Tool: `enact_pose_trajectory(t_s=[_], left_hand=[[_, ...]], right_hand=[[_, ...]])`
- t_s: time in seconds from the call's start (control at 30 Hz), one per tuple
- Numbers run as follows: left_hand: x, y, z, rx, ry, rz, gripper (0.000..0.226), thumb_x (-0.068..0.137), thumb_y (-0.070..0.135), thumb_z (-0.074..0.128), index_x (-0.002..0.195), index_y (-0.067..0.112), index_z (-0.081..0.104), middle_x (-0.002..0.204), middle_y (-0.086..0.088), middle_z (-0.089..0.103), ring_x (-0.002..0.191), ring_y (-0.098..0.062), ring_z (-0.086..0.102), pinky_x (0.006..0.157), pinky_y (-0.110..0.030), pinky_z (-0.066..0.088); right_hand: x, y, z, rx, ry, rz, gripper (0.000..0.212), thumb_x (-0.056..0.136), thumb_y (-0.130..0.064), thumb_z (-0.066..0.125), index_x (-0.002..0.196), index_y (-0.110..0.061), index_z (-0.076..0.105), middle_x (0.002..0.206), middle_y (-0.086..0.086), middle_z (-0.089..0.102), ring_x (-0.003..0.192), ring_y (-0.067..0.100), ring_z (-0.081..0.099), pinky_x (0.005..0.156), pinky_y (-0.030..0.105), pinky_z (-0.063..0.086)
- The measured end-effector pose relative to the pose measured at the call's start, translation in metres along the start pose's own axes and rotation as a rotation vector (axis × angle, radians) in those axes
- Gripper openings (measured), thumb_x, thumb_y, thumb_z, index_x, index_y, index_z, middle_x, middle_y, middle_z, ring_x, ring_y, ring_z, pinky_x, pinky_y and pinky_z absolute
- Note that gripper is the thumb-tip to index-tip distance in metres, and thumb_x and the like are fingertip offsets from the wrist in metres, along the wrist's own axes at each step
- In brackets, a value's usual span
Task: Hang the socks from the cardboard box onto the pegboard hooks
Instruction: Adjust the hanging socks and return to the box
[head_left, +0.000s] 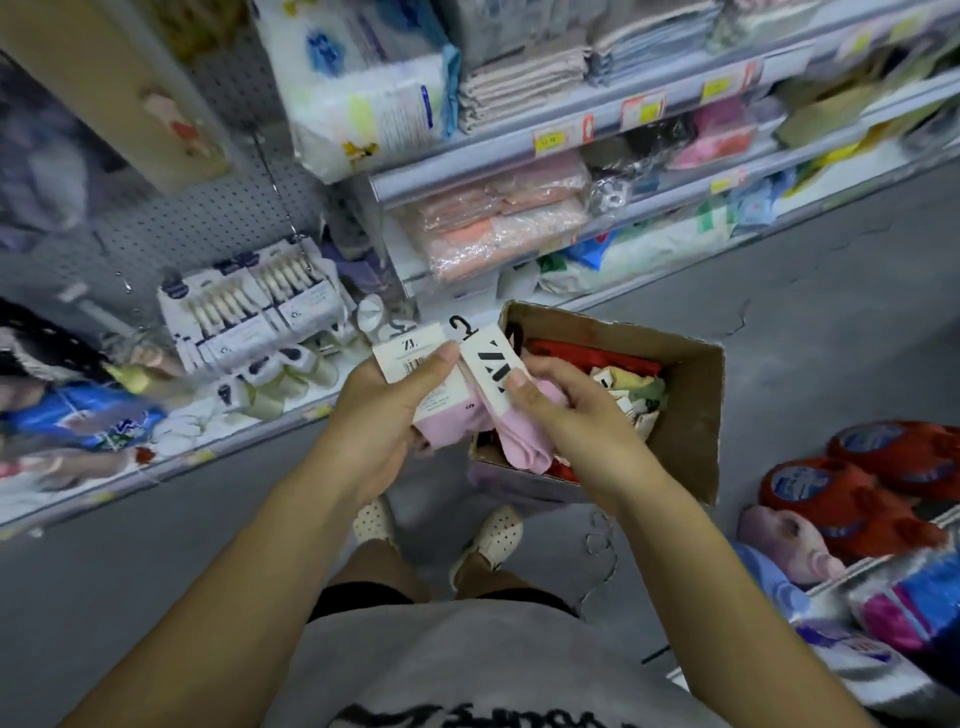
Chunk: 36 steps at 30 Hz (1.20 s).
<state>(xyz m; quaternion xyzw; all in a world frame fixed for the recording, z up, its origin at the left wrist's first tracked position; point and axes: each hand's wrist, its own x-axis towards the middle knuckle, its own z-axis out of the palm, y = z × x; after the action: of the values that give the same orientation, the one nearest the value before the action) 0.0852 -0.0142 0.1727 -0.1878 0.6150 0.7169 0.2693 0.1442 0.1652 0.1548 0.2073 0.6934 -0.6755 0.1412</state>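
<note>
Pick-up step, I reckon: left hand (385, 415) and right hand (566, 415) each pinch pink carded socks (524, 442); next, black hanger (460, 326) onto metal pegboard hook (280, 197).

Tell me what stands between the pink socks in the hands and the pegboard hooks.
Nothing visible does. The left hand and right hand hold the pink socks over the cardboard box, with open air between them and the pegboard. One long hook looks bare; white packs hang below it.
</note>
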Motion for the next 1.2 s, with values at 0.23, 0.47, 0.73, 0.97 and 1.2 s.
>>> enact_pose_trajectory(t_s=[0.23, 0.47, 0.73, 0.97, 1.2], left_hand=[[-0.026, 0.044, -0.073, -0.095, 0.051, 0.089, 0.027, 0.1, 0.016, 0.057, 0.122, 0.007, 0.068, 0.114, -0.012, 0.076, 0.108, -0.026, 0.072, 0.094, -0.042, 0.058], [-0.042, 0.104, -0.187, -0.21, 0.19, 0.201, 0.023, 0.106, 0.024, 0.051, 0.107, 0.012, 0.07, 0.103, -0.009, 0.079, 0.106, -0.025, 0.074, 0.089, -0.042, 0.058], [-0.06, 0.197, -0.315, -0.3, 0.175, 0.436, 0.038, 0.096, 0.033, 0.066, 0.129, 0.014, 0.063, 0.138, -0.007, 0.064, 0.131, -0.031, 0.055, 0.1, -0.028, 0.041], [-0.072, 0.266, -0.388, -0.297, 0.144, 0.637, 0.04, 0.106, 0.002, 0.034, 0.137, 0.009, 0.057, 0.119, -0.008, 0.067, 0.091, -0.014, 0.066, 0.081, -0.026, 0.053], [-0.065, 0.329, -0.422, -0.156, 0.363, 0.798, 0.019, 0.102, 0.011, 0.057, 0.11, 0.021, 0.071, 0.106, 0.002, 0.079, 0.099, -0.016, 0.075, 0.093, -0.042, 0.057]], right_hand=[[0.014, -0.037, 0.068, 0.02, -0.054, -0.048, 0.018, 0.088, -0.036, 0.075, 0.097, -0.022, 0.075, 0.105, 0.0, 0.077, 0.1, 0.018, 0.072, 0.093, 0.041, 0.055], [0.027, -0.092, 0.178, -0.046, 0.025, -0.251, 0.01, 0.086, -0.025, 0.079, 0.082, -0.017, 0.074, 0.126, -0.01, 0.068, 0.115, 0.0, 0.062, 0.098, 0.015, 0.046], [0.042, -0.162, 0.337, -0.074, -0.047, -0.459, 0.019, 0.093, -0.03, 0.071, 0.086, -0.014, 0.065, 0.097, 0.011, 0.076, 0.094, 0.03, 0.071, 0.086, 0.051, 0.055], [0.047, -0.227, 0.422, -0.007, -0.082, -0.601, 0.024, 0.096, -0.028, 0.067, 0.098, -0.004, 0.065, 0.098, 0.02, 0.071, 0.085, 0.018, 0.066, 0.072, 0.027, 0.052], [0.076, -0.319, 0.45, 0.02, 0.02, -0.742, 0.014, 0.096, -0.03, 0.068, 0.094, -0.017, 0.064, 0.094, 0.008, 0.077, 0.087, 0.022, 0.072, 0.075, 0.04, 0.056]])
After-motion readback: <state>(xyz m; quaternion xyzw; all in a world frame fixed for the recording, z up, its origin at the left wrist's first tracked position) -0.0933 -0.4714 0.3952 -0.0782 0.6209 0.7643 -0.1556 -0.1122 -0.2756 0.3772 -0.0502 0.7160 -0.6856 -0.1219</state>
